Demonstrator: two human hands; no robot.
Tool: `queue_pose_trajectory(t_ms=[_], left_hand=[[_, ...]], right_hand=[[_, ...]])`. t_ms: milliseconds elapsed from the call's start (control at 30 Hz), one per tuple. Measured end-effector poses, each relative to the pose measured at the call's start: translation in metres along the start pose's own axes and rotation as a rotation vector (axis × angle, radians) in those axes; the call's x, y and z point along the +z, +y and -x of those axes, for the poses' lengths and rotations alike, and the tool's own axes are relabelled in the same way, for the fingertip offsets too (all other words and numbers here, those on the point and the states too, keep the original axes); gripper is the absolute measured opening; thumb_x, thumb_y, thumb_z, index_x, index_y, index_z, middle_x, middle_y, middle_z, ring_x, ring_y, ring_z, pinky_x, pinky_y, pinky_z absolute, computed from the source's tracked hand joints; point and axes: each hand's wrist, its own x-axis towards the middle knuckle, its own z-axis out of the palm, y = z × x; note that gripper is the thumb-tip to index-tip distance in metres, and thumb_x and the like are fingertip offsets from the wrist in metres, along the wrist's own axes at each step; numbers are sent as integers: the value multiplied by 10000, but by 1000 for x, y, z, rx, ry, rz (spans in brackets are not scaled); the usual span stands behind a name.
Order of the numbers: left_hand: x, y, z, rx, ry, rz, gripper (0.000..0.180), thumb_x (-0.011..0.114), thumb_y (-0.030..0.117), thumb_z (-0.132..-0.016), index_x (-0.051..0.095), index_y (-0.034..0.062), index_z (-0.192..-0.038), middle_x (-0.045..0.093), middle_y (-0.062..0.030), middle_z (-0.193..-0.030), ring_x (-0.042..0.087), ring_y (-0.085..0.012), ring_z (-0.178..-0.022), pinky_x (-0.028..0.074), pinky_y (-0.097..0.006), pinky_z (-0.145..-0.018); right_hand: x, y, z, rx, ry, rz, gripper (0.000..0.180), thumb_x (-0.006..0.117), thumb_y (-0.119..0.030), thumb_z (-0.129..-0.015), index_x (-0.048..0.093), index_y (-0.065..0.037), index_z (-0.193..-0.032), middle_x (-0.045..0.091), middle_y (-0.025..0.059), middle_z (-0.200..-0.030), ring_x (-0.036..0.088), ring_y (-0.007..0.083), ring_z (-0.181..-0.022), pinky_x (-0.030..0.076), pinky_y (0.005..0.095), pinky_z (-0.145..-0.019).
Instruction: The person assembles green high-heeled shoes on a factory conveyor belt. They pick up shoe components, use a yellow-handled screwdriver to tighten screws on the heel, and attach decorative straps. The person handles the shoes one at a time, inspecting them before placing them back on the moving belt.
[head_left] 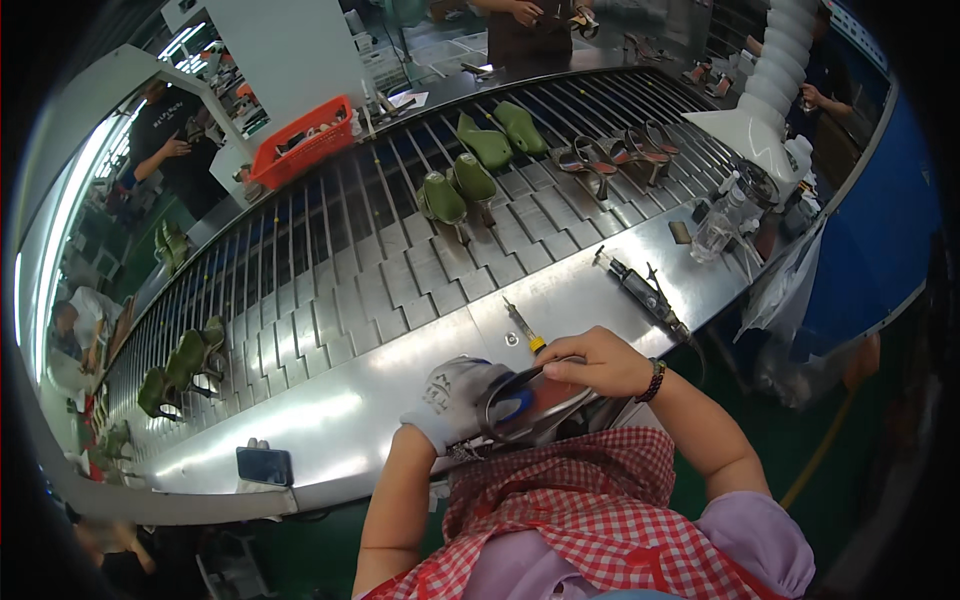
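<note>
My left hand (447,402), in a white glove with blue on its fingers, is closed round a sandal (556,400) just in front of my apron. The sandal shows a dark strap and a pinkish-brown inner surface; its far end is hidden. Bare apart from a dark bracelet at the wrist, my right hand (600,364) pinches the dark strap between thumb and fingers. Beyond that hand, a thin-shafted hand tool (524,327) with a yellow and black handle lies on the metal ledge. A black power tool (641,291) with a cord rests further right.
A slatted metal conveyor (370,290) carries green shoe lasts (484,142) and strappy sandals (588,157). A phone (264,466) lies at the ledge's left end. An orange basket (300,145) stands across the line. A clear bottle (716,228) and a white duct (776,75) are at right. Other people work opposite.
</note>
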Motion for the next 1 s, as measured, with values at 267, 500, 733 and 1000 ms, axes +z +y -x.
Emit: queue_pose_trajectory(t_ms=[267,500,733,1000], left_hand=[[-22,-70,16,-316,839,616,325,555,59,-908,535,-41,-1217,648,-147,-1090,624,-206,-1033,473,-312,-921],[-7,-129,-10,-370,812,882,364,552,142,-952,491,-15,-1275,600,-123,-1148,592,-208,-1059,472,-325,-920],[-9,-199,-87,-404,777,762,524,615,180,-919,388,19,-1364,527,-148,-1264,558,-217,-1113,454,-304,-955],[9,-247,-218,-804,680,406,1150,731,563,-699,80,47,-1495,237,-296,-1470,353,-403,-1335,374,-405,-1064]], right_hand=[[-87,34,-29,40,770,-512,252,517,-205,-950,623,-38,-1106,603,-25,-774,472,3,-565,287,179,-412],[-151,102,-130,155,913,-452,398,533,-225,-933,495,-50,-1288,582,65,-1024,571,167,-812,559,336,-645],[-164,146,-213,131,1018,789,630,702,-292,-801,473,-8,-1315,444,225,-1355,399,385,-1283,321,414,-1078],[-119,126,-346,-38,621,307,728,712,-378,-815,420,5,-1362,556,219,-1263,571,297,-1117,437,375,-961]])
